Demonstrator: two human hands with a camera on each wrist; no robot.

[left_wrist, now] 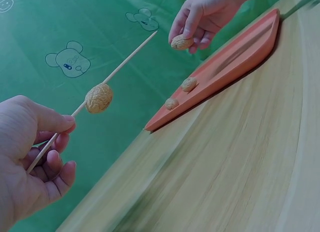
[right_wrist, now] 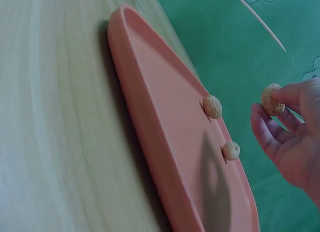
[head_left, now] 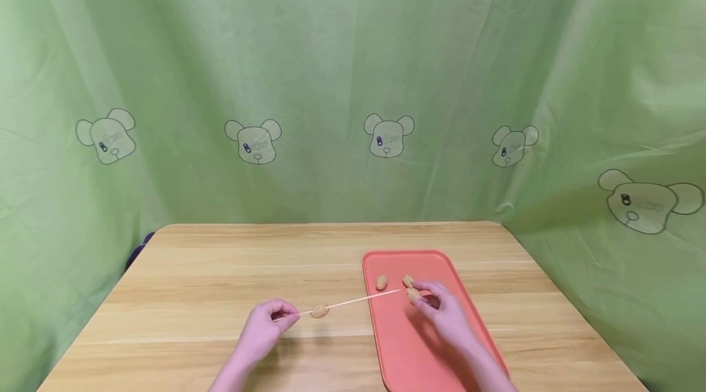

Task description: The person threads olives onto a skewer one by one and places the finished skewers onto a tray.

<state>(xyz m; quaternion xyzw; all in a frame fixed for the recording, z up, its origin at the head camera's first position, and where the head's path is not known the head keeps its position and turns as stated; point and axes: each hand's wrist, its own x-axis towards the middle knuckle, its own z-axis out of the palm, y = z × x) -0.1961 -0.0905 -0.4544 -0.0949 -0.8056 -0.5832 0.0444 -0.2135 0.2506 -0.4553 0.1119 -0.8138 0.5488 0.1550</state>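
From the head view, the left hand pinches the near end of a thin wooden skewer whose long axis runs up and away to the right, its free tip ending just beside the right hand; one walnut-like ball is already threaded just beyond the left fingers. The right hand pinches another ball over the coral tray on the pale wood-grain table, close to the tip. At the left wrist, the skewered ball looks wrinkled and tan, the stick smooth and straight. At the right wrist, the held ball sits between fingertips just below the pointed tip, with two loose balls on the smooth tray beside the hand.
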